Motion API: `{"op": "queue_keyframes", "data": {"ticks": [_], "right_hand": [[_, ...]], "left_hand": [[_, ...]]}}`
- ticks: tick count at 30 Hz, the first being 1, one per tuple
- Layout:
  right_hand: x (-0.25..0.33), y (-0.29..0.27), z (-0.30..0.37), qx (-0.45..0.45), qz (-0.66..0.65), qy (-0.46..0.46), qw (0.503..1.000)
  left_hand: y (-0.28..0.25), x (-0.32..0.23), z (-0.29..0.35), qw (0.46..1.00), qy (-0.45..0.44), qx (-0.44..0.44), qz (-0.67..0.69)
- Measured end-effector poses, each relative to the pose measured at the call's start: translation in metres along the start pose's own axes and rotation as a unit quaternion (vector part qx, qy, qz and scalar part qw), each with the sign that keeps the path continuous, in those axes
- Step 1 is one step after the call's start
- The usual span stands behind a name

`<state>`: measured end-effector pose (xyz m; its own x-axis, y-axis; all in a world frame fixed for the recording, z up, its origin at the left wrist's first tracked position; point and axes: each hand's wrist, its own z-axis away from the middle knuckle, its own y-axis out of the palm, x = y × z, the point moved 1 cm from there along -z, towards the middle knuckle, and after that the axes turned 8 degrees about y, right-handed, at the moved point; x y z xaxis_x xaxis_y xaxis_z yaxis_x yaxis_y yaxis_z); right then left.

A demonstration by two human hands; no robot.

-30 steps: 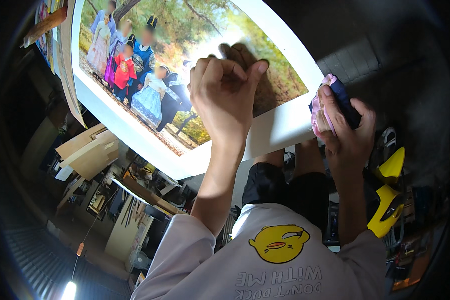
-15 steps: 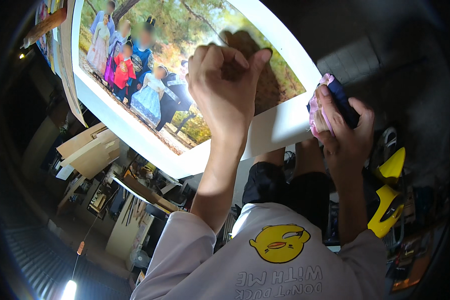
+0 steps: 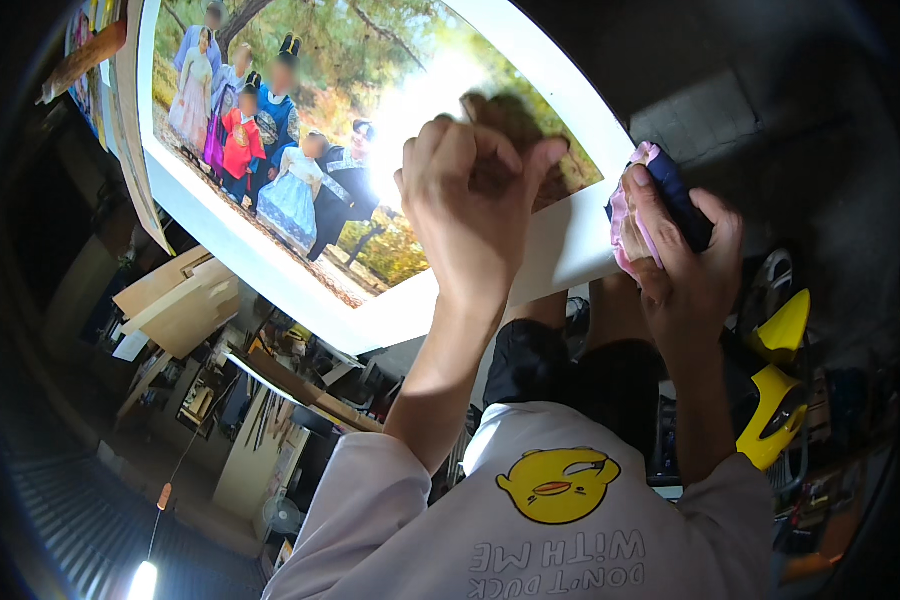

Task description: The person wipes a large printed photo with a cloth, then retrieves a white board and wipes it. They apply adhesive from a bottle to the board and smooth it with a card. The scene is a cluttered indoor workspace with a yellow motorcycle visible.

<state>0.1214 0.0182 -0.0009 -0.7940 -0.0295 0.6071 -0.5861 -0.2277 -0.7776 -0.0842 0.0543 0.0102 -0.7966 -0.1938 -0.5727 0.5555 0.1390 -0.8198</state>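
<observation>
A large glossy photo print (image 3: 570,240) with a white border shows a group in traditional clothes among trees. My left hand (image 3: 470,205) is over its lower right part, fingers loosely curled and thumb held apart; I see nothing between them. The hand's dark reflection or shadow lies on the print beside it. At the print's right corner, my right hand (image 3: 695,250) grips a bunched cloth (image 3: 682,195), dark blue with a pink edge. Its fingers are wrapped round the cloth, which overlaps the white border.
A wooden piece (image 3: 90,60) sits at the upper left beside stacked boards. Further down are cardboard sheets (image 3: 180,305) and a cluttered workbench area. A lit bulb (image 3: 143,580) hangs at lower left. Yellow machine parts (image 3: 773,415) stand at right, behind my right forearm.
My left hand has moved right and slightly down over the print, baring more of the pictured group. The right hand with the cloth has barely shifted.
</observation>
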Motion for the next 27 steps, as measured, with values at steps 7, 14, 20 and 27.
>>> {"op": "queue_keyframes", "data": {"ticks": [7, 14, 20, 27], "right_hand": [[0.006, -0.021, -0.004, 0.052, 0.057, -0.02, 0.997], [0.066, 0.013, -0.074, 0.022, 0.122, -0.14, 0.982], [0.062, 0.015, -0.033, 0.037, 0.168, -0.139, 0.975], [0.079, 0.029, -0.035, 0.063, 0.188, -0.141, 0.97]], "left_hand": [[-0.024, 0.01, 0.026, 1.0, 0.008, 0.023, -0.011], [-0.083, 0.071, 0.053, 0.995, -0.053, -0.083, -0.029], [-0.106, 0.085, 0.087, 0.991, -0.106, -0.067, -0.053], [-0.109, 0.102, 0.095, 0.998, 0.002, -0.046, 0.03]]}}
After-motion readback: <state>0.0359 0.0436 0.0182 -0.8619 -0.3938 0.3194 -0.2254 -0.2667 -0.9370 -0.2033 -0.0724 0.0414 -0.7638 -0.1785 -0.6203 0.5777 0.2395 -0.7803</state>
